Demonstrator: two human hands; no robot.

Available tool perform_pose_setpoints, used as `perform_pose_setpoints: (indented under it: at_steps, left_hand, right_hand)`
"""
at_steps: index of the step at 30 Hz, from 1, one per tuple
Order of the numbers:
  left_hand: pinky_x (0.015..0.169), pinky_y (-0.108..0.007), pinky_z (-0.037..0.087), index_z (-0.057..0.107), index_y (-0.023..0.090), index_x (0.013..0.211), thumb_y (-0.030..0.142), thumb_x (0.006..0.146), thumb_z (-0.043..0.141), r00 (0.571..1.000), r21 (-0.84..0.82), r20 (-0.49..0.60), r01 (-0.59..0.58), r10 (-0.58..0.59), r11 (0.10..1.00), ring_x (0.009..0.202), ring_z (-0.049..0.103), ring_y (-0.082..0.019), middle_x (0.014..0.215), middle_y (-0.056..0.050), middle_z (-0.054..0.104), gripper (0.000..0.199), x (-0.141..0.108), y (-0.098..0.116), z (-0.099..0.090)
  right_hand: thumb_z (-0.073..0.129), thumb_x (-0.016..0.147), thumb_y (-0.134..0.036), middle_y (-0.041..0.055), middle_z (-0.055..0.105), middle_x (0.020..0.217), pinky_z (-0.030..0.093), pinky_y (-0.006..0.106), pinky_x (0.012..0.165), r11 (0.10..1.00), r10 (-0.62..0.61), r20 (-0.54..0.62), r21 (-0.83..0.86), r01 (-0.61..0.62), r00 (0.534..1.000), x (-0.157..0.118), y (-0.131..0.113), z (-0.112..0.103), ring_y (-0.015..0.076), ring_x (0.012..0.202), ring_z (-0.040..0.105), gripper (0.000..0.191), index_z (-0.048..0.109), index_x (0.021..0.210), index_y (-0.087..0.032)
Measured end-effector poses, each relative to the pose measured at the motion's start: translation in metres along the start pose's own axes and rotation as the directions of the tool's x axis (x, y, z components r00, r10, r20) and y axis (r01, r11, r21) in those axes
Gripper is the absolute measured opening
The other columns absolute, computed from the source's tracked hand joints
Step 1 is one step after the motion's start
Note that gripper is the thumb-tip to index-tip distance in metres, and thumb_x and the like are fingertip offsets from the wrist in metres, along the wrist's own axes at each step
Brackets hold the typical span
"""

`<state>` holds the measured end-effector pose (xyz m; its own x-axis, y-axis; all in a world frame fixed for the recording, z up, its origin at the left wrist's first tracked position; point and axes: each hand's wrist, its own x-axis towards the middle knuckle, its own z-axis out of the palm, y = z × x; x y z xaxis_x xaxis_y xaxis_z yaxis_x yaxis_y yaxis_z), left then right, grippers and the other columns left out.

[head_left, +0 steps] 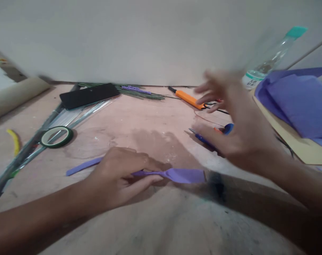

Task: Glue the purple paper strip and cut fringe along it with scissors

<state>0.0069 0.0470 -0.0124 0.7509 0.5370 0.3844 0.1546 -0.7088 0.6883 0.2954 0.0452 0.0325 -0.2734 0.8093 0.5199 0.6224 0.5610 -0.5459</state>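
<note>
My left hand (126, 173) pinches a purple paper strip (186, 175) low over the table. The strip narrows to a twist at my fingertips and widens into a flat end on the right; its other end pokes out to the left behind the hand. My right hand (224, 113) is raised above the table, blurred by motion, fingers spread and holding nothing. Beneath it lie blue-handled scissors (203, 140), partly covered by the hand. An orange glue gun (188, 99) rests just beyond its fingers, its rear hidden.
Green floral tape (57, 137) and a black phone (89, 96) lie on the left, near green wire stems (150, 95). A yellow curved piece (14, 141) and a cardboard roll (17, 97) are farther left. Purple paper sheets (299, 102) and a clear bottle (272, 58) stand right.
</note>
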Motion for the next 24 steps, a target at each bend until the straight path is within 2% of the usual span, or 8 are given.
perform_pose_setpoints:
  at_steps: [1,2,3,5,7,13,18,24]
  left_hand:
    - [0.083,-0.02,0.063,0.082,0.023,0.109,0.022,0.111,0.07,1.0,0.009,-0.003,-0.003,0.003,1.0,0.087,0.086,-0.013,0.099,-0.001,0.09,0.012,0.0,0.0,0.0]
    - [0.081,-0.019,0.062,0.082,0.022,0.109,0.024,0.111,0.071,1.0,0.022,-0.012,-0.013,0.013,1.0,0.084,0.085,-0.012,0.098,0.0,0.09,0.012,0.0,0.0,0.0]
    - [0.078,-0.019,0.061,0.082,0.022,0.108,0.026,0.112,0.07,1.0,0.037,-0.02,-0.019,0.02,0.999,0.08,0.084,-0.012,0.097,0.0,0.09,0.013,0.0,0.0,0.0]
    - [0.071,-0.019,0.057,0.08,0.021,0.103,0.027,0.113,0.068,0.999,0.061,-0.027,-0.027,0.029,0.998,0.071,0.08,-0.011,0.089,0.001,0.087,0.017,-0.001,0.0,0.001]
    - [0.066,-0.021,0.053,0.077,0.021,0.096,0.028,0.114,0.066,1.0,0.066,-0.008,-0.029,0.03,0.997,0.064,0.075,-0.012,0.079,0.001,0.082,0.022,-0.002,0.0,0.002]
    - [0.059,-0.022,0.048,0.073,0.022,0.095,0.031,0.119,0.057,0.997,0.059,0.034,-0.078,0.076,0.995,0.059,0.069,-0.011,0.072,0.002,0.076,0.03,-0.001,0.001,0.003]
    - [0.059,-0.021,0.049,0.073,0.023,0.101,0.03,0.119,0.059,0.991,0.08,0.081,-0.109,0.102,0.991,0.062,0.072,-0.012,0.08,0.001,0.081,0.024,0.0,0.001,0.001]
    - [0.062,-0.024,0.054,0.072,0.023,0.107,0.017,0.11,0.062,0.995,0.071,0.056,-0.09,0.086,0.993,0.065,0.073,-0.014,0.087,0.0,0.082,0.012,-0.004,0.002,0.002]
  right_hand:
    - [0.074,0.101,-0.019,0.0138,0.069,0.137,0.051,0.052,0.109,0.999,-0.032,0.108,0.012,0.031,0.994,-0.006,-0.007,0.006,0.0335,0.124,0.065,0.034,0.065,0.134,-0.025]
    - [0.067,0.106,-0.018,0.014,0.072,0.135,0.05,0.052,0.112,0.991,-0.103,0.238,0.103,0.081,0.966,-0.013,-0.013,0.012,0.0332,0.127,0.065,0.032,0.065,0.137,-0.022]
    - [0.069,0.106,-0.022,0.0126,0.074,0.13,0.053,0.048,0.106,0.977,-0.133,0.297,0.198,0.075,0.946,-0.019,-0.02,0.019,0.0318,0.122,0.067,0.03,0.065,0.135,-0.02]
    - [0.071,0.103,-0.019,0.0107,0.076,0.125,0.056,0.043,0.1,0.949,-0.08,0.407,0.311,-0.055,0.91,-0.031,-0.029,0.031,0.0283,0.117,0.071,0.032,0.063,0.135,-0.018]
    - [0.07,0.103,-0.016,0.0102,0.075,0.123,0.058,0.037,0.093,0.908,-0.061,0.458,0.395,-0.142,0.887,-0.04,-0.032,0.041,0.0246,0.111,0.072,0.03,0.062,0.131,-0.018]
    - [0.075,0.102,-0.022,0.004,0.076,0.102,0.052,0.026,0.07,0.862,-0.087,0.379,0.492,-0.121,0.921,-0.051,-0.02,0.054,0.0146,0.079,0.068,0.019,0.066,0.117,-0.016]
    - [0.072,0.105,-0.02,0.0042,0.075,0.097,0.055,0.024,0.076,0.861,-0.199,0.306,0.508,0.017,0.931,-0.049,-0.009,0.055,0.014,0.082,0.07,0.012,0.072,0.115,-0.013]
    - [0.073,0.108,-0.022,0.0018,0.074,0.089,0.051,0.021,0.069,0.885,-0.167,0.281,0.466,0.018,0.945,-0.047,-0.008,0.054,0.0107,0.073,0.067,0.009,0.075,0.105,-0.013]
